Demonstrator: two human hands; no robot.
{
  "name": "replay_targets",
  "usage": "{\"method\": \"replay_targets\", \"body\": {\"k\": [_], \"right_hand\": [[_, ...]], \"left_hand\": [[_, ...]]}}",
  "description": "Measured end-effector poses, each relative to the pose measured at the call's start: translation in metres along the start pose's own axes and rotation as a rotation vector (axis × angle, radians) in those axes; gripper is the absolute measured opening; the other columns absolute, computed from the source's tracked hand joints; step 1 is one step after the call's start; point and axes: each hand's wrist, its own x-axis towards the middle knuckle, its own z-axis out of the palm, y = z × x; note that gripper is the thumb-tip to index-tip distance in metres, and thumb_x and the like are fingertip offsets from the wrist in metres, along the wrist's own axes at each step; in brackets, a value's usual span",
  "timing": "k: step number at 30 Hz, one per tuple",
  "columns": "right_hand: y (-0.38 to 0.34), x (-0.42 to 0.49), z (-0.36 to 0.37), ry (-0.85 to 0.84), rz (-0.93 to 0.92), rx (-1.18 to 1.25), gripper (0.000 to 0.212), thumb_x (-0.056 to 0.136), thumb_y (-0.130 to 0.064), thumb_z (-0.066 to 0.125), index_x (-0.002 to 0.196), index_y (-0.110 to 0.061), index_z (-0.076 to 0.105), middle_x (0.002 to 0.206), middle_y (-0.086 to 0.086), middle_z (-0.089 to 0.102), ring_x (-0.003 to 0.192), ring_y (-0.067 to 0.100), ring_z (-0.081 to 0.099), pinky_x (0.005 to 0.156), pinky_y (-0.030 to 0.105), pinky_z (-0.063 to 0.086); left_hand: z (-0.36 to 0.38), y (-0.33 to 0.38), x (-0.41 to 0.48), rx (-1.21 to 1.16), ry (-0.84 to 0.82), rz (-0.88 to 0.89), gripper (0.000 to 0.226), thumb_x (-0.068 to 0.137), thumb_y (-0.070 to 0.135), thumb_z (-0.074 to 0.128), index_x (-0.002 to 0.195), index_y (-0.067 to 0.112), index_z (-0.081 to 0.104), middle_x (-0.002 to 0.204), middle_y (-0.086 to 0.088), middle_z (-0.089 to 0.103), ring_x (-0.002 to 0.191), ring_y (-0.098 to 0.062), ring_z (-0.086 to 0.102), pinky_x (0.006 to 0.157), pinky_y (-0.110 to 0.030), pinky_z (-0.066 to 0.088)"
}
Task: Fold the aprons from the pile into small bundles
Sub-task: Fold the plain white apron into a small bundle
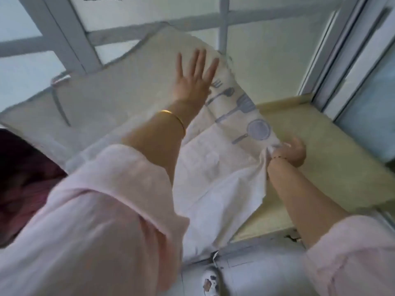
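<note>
A cream apron (132, 86) with grey trim and a grey strap lies spread across a flat surface. Its right side is folded over, showing printed grey kitchen utensils (241, 107). My left hand (193, 75) lies flat on the apron near the fold, fingers straight and spread. My right hand (288, 151) pinches the apron's edge below the printed pan, at the right. White cloth (213, 180) hangs under the apron toward me.
A yellow-green mat (316, 150) covers the surface on the right. Grey metal frame bars (70, 39) stand behind the apron, and a window frame (350, 60) rises at the right. Dark red fabric (21, 171) sits at the left. Tiled floor and a shoe (210, 283) are below.
</note>
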Motion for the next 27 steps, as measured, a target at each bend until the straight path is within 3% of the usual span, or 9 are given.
{"method": "replay_targets", "body": {"k": [2, 5, 8, 10, 13, 16, 19, 22, 27], "right_hand": [[0.011, 0.019, -0.010, -0.018, -0.177, -0.429, 0.044, 0.088, -0.010, 0.042, 0.131, -0.007, 0.052, 0.124, 0.015, 0.058, 0.111, 0.030, 0.057, 0.095, 0.036, 0.045], [0.028, 0.056, -0.019, -0.077, -0.380, -1.192, 0.056, 0.087, -0.007, 0.052, 0.140, -0.018, 0.037, 0.145, 0.012, 0.036, 0.122, 0.036, 0.046, 0.095, 0.043, 0.040], [0.041, 0.062, -0.004, -0.223, -0.741, -1.870, 0.061, 0.088, -0.023, 0.056, 0.142, -0.025, 0.027, 0.153, 0.009, 0.017, 0.132, 0.035, 0.027, 0.101, 0.047, 0.029], [0.054, 0.055, 0.021, -0.408, -0.944, -1.891, 0.051, 0.088, -0.017, 0.052, 0.136, -0.023, 0.036, 0.146, 0.009, 0.029, 0.130, 0.032, 0.028, 0.100, 0.045, 0.030], [0.083, 0.037, 0.058, -0.723, -0.872, -1.845, 0.042, 0.087, -0.010, 0.048, 0.128, -0.017, 0.039, 0.132, 0.010, 0.037, 0.117, 0.032, 0.040, 0.087, 0.039, 0.040], [0.111, 0.030, 0.072, -0.923, -0.793, -1.919, 0.038, 0.091, -0.010, 0.045, 0.128, -0.015, 0.038, 0.131, 0.010, 0.038, 0.118, 0.032, 0.043, 0.086, 0.040, 0.043], [0.130, 0.031, 0.078, -1.015, -0.776, -2.038, 0.042, 0.093, -0.014, 0.045, 0.134, -0.013, 0.036, 0.134, 0.010, 0.037, 0.125, 0.031, 0.037, 0.091, 0.041, 0.044], [0.135, 0.030, 0.088, -1.060, -0.803, -2.082, 0.037, 0.097, -0.016, 0.042, 0.133, -0.010, 0.041, 0.135, 0.013, 0.042, 0.127, 0.031, 0.038, 0.095, 0.041, 0.043], [0.140, 0.030, 0.103, -1.125, -0.790, -2.175, 0.033, 0.097, -0.012, 0.043, 0.128, -0.014, 0.054, 0.129, 0.012, 0.055, 0.120, 0.030, 0.052, 0.094, 0.037, 0.046]], "left_hand": [[0.060, 0.033, -0.017, -0.040, -0.272, 0.129, 0.059, 0.101, 0.040, 0.031, 0.152, 0.026, 0.006, 0.159, -0.010, -0.009, 0.146, -0.028, -0.008, 0.114, -0.058, -0.002], [0.132, 0.043, -0.046, -0.252, -0.706, 0.038, 0.060, 0.099, 0.045, 0.036, 0.151, 0.028, 0.012, 0.159, -0.012, -0.006, 0.145, -0.034, -0.001, 0.113, -0.055, 0.013], [0.173, 0.048, -0.071, -0.340, -0.913, 0.075, 0.062, 0.097, 0.046, 0.040, 0.151, 0.029, 0.015, 0.158, -0.011, 0.000, 0.144, -0.036, 0.009, 0.111, -0.052, 0.019], [0.183, 0.047, -0.072, -0.385, -0.941, 0.057, 0.062, 0.097, 0.043, 0.043, 0.150, 0.027, 0.016, 0.157, -0.011, 0.004, 0.142, -0.035, 0.014, 0.110, -0.049, 0.023], [0.197, 0.036, -0.068, -0.423, -0.907, -0.034, 0.061, 0.095, 0.038, 0.051, 0.146, 0.018, 0.025, 0.150, -0.012, 0.018, 0.135, -0.034, 0.025, 0.104, -0.046, 0.033], [0.208, 0.018, -0.075, -0.354, -0.893, -0.255, 0.068, 0.090, 0.034, 0.061, 0.142, 0.008, 0.026, 0.139, -0.011, 0.030, 0.130, -0.030, 0.032, 0.098, -0.042, 0.040], [0.215, -0.007, -0.089, -0.250, -1.013, -0.525, 0.065, 0.090, 0.031, 0.059, 0.142, 0.004, 0.030, 0.138, -0.011, 0.034, 0.129, -0.028, 0.036, 0.093, -0.039, 0.045], [0.215, -0.034, -0.105, -0.173, -1.159, -0.552, 0.045, 0.090, 0.026, 0.051, 0.132, 0.010, 0.049, 0.129, -0.007, 0.050, 0.121, -0.027, 0.050, 0.095, -0.035, 0.048], [0.224, -0.049, -0.127, -0.395, -1.128, -0.766, 0.043, 0.086, 0.010, 0.047, 0.129, 0.004, 0.042, 0.122, -0.016, 0.054, 0.113, -0.032, 0.057, 0.093, -0.037, 0.050]]}}
